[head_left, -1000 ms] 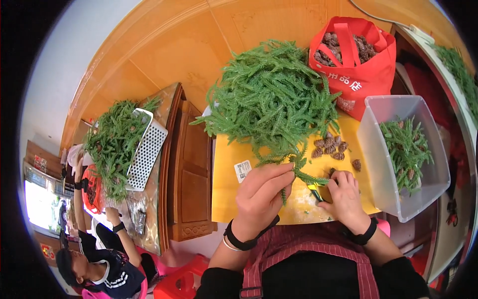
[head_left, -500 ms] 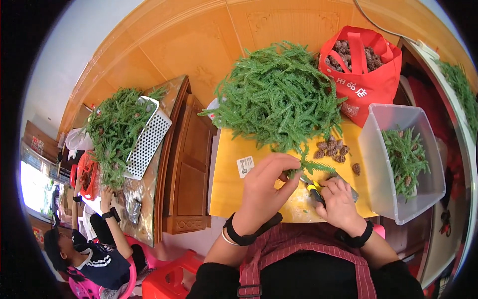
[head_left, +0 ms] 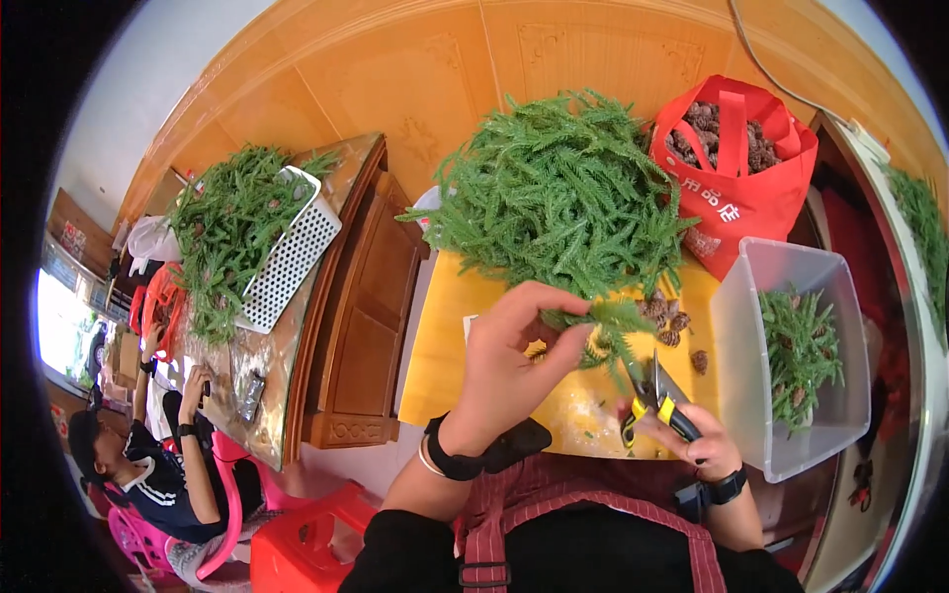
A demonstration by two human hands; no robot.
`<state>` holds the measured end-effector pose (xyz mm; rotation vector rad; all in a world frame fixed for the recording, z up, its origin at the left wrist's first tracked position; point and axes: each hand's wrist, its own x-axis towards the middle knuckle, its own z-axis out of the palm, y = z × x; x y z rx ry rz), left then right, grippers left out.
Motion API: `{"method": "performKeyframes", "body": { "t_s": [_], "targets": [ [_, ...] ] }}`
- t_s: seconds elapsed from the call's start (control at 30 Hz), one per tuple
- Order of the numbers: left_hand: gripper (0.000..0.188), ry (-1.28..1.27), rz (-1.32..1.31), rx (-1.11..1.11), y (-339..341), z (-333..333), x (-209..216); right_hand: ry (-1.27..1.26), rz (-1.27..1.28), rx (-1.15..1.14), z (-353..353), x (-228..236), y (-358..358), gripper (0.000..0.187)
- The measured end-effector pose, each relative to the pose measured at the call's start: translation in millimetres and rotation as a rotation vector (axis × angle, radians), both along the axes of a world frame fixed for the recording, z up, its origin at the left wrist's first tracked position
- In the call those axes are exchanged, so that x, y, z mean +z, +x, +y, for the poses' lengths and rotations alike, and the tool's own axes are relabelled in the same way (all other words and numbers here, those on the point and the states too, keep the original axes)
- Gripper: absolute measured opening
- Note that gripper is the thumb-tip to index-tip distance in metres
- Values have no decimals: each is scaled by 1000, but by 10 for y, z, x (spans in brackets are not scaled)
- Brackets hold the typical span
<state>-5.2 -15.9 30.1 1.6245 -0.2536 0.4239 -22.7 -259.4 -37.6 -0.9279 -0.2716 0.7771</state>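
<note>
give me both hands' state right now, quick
Left hand: closed, pinching a green sprig between thumb and fingers.
Right hand: closed, holding yellow-and-black cutters by the handles.

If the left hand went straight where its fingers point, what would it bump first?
Past the green sprig it pinches, the left hand would probably meet the brown pine cones, or pass above them; depth is unclear.

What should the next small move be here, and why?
Probably a slight shift of the pliers toward the sprig: the left hand pinches the sprig, while the right hand holds the pliers with their tips up, close beside its needles in this view. Whether they touch is unclear.
</note>
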Motion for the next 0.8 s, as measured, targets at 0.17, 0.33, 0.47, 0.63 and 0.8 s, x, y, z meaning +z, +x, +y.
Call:
{"method": "performKeyframes", "body": {
  "t_s": [0.17,0.33,0.47,0.63,0.8],
  "targets": [
    [20,-130,23,58,83,68,80,265,249,111,-108,-207,-32,74],
    [21,129,-85,147,145,74,-8,240,129,73,-115,-98,-123,70],
    [21,309,-149,209,149,5,-19,188,92,84,1,113,-67,16],
    [21,412,-210,253,168,-86,22,-244,-352,26,12,208,89,5],
    [22,403,-170,249,157,-95,-1,-427,-611,13,-22,275,63,8]
  ]
}}
